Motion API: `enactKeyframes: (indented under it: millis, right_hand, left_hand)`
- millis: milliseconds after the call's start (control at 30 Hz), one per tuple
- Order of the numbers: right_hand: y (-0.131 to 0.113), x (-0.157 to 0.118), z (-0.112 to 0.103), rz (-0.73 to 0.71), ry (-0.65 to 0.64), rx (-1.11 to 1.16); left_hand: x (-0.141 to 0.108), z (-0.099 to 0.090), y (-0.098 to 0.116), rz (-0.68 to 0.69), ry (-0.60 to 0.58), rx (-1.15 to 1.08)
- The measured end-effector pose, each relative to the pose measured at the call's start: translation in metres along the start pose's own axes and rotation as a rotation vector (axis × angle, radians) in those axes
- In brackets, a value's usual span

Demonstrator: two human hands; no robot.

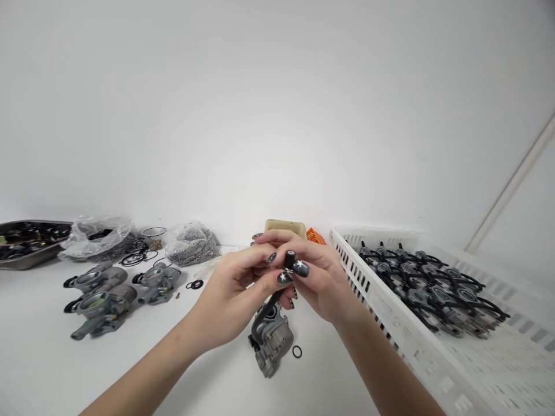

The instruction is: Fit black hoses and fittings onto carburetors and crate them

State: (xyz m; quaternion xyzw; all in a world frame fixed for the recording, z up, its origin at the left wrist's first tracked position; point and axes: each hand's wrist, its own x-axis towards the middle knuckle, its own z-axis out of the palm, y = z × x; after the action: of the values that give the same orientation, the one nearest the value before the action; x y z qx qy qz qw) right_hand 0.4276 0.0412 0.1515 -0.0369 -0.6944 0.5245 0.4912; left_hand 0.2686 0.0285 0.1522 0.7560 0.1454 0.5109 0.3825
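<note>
A small black cylindrical part [289, 259] is held, seemingly clenched, in the fingertip grip of both the left hand [229, 294] and right hand [321, 283], above a grey cast-metal carburettor [271, 341] on the white tabletop [39, 346]; a black rubber O-ring [297, 351] lies just beside that carburettor, and a white slatted plastic crate [390, 306] stands right of it

No text, label, brand or number can be read in this view. Any marks on the carburettors [271, 341] are too small to be made out. Only small white stars [300, 264] are seen, painted on the dark fingernails [271, 257].
</note>
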Motion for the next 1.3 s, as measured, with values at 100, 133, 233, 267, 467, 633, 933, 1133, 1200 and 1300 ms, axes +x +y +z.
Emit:
enactKeyframes:
  millis: [100,133,233,267,467,633,933,1133,1200,1300]
  right_hand:
    - [0.001,0.001,0.002,0.07,0.068,0.067]
    - [0.002,0.002,0.002,0.084,0.075,0.089]
    - [0.003,0.004,0.002,0.111,0.053,0.148]
    - [0.003,0.004,0.002,0.117,0.047,0.167]
    - [0.001,0.004,0.002,0.154,0.037,0.2]
    - [-0.001,0.004,0.002,0.185,0.023,0.195]
    - [0.007,0.007,0.009,0.172,0.034,0.363]
    - [0.005,0.007,0.012,0.178,0.068,0.348]
    - [0.003,0.006,0.012,0.173,0.05,0.346]
    - [0.003,0.005,0.01,0.163,0.016,0.374]
  left_hand:
    - [-0.001,0.003,0.002,-0.019,0.059,0.009]
    - [-0.001,0.004,0.003,-0.029,0.068,-0.001]
    - [0.0,0.007,0.004,-0.062,0.075,-0.086]
    - [0.0,0.008,0.004,-0.074,0.077,-0.116]
    - [0.001,0.008,0.004,-0.099,0.04,-0.167]
    - [0.003,0.007,0.004,-0.131,0.018,-0.218]
    - [0.002,0.005,0.007,-0.154,0.007,-0.296]
    - [0.004,0.006,0.007,-0.14,0.017,-0.291]
    - [0.003,0.006,0.007,-0.143,0.019,-0.282]
    - [0.002,0.005,0.008,-0.143,0.024,-0.269]
